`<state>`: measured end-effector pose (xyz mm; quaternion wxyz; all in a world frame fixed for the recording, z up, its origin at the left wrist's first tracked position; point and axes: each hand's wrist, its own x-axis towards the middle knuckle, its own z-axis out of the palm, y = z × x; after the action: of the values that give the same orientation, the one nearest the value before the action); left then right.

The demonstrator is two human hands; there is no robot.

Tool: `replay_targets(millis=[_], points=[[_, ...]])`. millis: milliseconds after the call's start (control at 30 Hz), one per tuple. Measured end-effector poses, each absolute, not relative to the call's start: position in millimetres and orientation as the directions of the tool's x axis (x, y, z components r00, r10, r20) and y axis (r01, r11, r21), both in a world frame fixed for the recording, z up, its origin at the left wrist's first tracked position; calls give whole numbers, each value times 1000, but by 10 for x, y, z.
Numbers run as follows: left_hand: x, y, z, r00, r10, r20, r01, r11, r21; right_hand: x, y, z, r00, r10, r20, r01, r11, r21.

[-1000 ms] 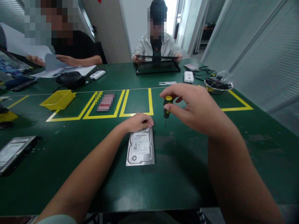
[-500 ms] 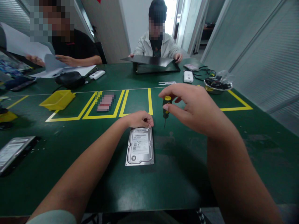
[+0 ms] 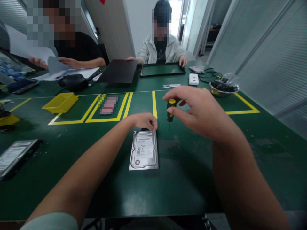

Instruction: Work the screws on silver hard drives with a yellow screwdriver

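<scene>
From the head camera, the hard drive (image 3: 144, 150) lies flat, label up, on the green counter (image 3: 187, 179) near the middle of the picture, with the left hand (image 3: 143, 121) curled at its 12 o'clock edge, fingertips touching the far end, its grip closed loosely there. At the drive's 1 o'clock the right hand (image 3: 199, 111) pinches a yellow-and-black screwdriver (image 3: 170, 112) upright by the handle, tip down just beside the drive's far right corner. A yellow tray (image 3: 60, 102) sits at 10 o'clock, a metal bowl (image 3: 224, 88) at 2 o'clock.

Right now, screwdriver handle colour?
Yellow and black: the screwdriver has a yellow cap and band on a black grip, held in the right hand. Head view.
</scene>
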<state>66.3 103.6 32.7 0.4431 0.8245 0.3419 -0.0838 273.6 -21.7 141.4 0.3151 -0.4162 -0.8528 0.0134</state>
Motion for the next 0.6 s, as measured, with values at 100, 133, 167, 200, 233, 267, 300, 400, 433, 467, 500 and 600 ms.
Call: replay_targets(millis=[100,133,167,200,233,267,300,400,433,467,500,600], points=[[691,1083,315,757,461,-464,640,-374,671,2738,-221,1416,-457,718,524,699,655,-287],[701,1100,310,755,453,-474,643,-375,667,2739,-222,1416,-457,718,524,698,655,-289],[710,1117,305,752,447,-484,649,-375,662,2740,-224,1416,-456,719,525,697,655,-291],[718,1134,300,748,442,-494,655,-375,656,2741,-224,1416,-456,718,526,695,657,-294],[724,1151,295,746,440,-501,659,-376,651,2742,-225,1415,-455,717,527,693,657,-295],[729,1168,289,745,434,-506,661,-378,648,2743,-226,1415,-455,717,527,693,657,-296],[732,1184,282,748,427,-508,658,-380,650,2744,-226,1415,-455,718,527,694,657,-295],[740,1225,264,764,391,-514,641,-367,674,2745,-229,1420,-454,721,524,698,653,-294],[743,1234,258,765,380,-519,639,-357,681,2744,-231,1423,-453,724,521,699,651,-296],[747,1241,253,764,373,-526,640,-346,686,2743,-232,1426,-452,726,518,700,649,-300],[751,1245,250,762,368,-533,643,-336,688,2742,-234,1429,-450,729,515,700,647,-304],[758,1247,244,763,359,-538,643,-327,693,2738,-236,1435,-448,735,509,699,643,-313]])
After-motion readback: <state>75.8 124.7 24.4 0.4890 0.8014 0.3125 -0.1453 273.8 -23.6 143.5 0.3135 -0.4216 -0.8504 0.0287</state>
